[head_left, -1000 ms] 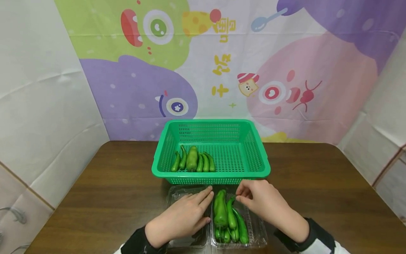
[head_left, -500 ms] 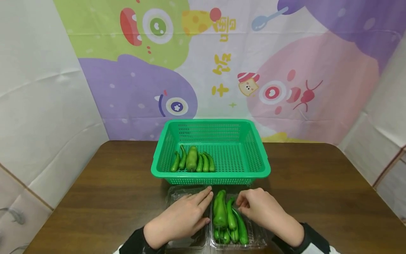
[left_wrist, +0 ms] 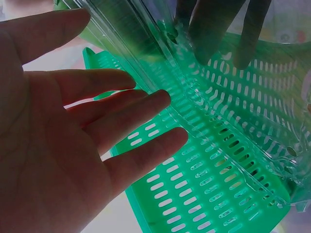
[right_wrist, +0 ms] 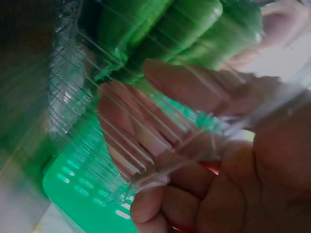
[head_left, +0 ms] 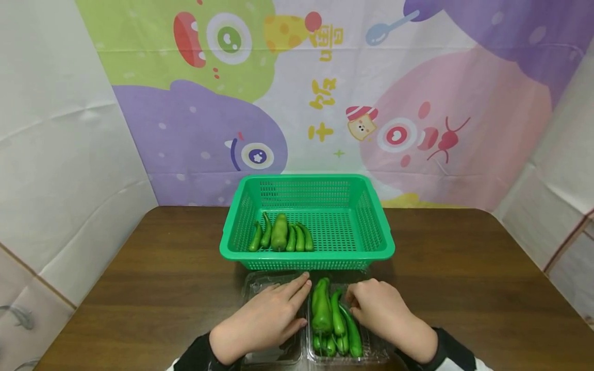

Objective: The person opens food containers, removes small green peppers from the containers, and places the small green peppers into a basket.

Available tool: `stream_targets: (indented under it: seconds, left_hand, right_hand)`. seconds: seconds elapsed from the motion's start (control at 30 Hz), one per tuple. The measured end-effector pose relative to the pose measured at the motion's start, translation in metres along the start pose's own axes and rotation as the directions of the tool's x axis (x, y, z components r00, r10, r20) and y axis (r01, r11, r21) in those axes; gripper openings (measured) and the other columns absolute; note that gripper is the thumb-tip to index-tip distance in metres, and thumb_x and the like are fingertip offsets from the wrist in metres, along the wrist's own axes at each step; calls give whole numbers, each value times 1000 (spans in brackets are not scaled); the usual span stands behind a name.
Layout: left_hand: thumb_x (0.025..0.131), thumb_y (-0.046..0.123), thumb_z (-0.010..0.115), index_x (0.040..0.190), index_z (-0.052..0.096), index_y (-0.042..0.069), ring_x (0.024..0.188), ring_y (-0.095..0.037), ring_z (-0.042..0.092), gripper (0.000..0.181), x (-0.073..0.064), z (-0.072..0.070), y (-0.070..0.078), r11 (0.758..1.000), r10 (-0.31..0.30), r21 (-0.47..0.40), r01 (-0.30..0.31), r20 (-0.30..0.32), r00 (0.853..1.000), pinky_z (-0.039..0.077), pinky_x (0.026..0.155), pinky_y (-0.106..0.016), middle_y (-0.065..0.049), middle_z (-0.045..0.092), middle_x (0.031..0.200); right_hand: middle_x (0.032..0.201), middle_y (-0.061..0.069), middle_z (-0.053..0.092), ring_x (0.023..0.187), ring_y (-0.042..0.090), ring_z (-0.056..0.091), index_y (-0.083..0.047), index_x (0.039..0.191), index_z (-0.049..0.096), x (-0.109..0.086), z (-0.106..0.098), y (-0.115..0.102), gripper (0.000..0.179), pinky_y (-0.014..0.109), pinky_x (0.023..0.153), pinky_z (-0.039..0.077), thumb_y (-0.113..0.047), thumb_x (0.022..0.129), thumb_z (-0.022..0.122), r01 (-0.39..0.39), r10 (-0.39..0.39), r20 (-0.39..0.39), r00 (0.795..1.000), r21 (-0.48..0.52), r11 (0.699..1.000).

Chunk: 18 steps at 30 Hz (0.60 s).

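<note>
My left hand lies with straight fingers over the clear plastic lid half, its fingertips at the seam beside the container. In the left wrist view these fingers spread apart and hold nothing. My right hand dips into the right part of the clear plastic container, beside the green peppers lying there. Through the plastic, the right wrist view shows thumb and forefinger apart near pepper ends, with nothing seen between them. A large green pepper lies along the container's left side.
A green perforated basket stands just behind the container on the brown table. Several green peppers lie side by side in its left half. A printed cloth hangs behind the table.
My right hand has moved down and slightly forward into the container, away from the pepper tip it was close to. The left hand and the peppers stay where they were.
</note>
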<state>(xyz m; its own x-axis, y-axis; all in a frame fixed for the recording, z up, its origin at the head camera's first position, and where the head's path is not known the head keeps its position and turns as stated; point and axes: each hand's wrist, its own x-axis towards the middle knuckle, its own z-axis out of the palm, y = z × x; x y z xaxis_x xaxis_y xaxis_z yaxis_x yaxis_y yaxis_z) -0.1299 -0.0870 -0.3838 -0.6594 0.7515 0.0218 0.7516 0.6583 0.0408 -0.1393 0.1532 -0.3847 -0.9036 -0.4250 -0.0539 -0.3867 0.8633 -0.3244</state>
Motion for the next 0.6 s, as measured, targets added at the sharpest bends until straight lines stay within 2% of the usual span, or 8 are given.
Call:
stream_targets:
  seconds: [0.17, 0.6]
  left_hand:
    - [96, 41, 54, 145, 38, 3, 123, -24, 54, 64, 0, 0, -1, 1000, -7, -4, 7, 16, 1000, 49, 96, -38, -15, 35, 151]
    - [96, 41, 53, 146, 37, 5, 125, -23, 53, 64, -1, -1, 0, 1000, -9, -13, 10, 25, 1000, 49, 96, -38, -14, 34, 152]
  right_hand:
    - [68, -4, 64, 52, 9, 54, -13, 80, 72, -2, 2, -4, 6, 27, 46, 45, -9, 77, 75, 2, -3, -36, 999, -45, 999]
    - [70, -3, 63, 53, 11, 54, -16, 77, 71, -1, 6, -7, 9, 28, 46, 45, -10, 76, 77, -36, 31, -67, 997, -68, 997]
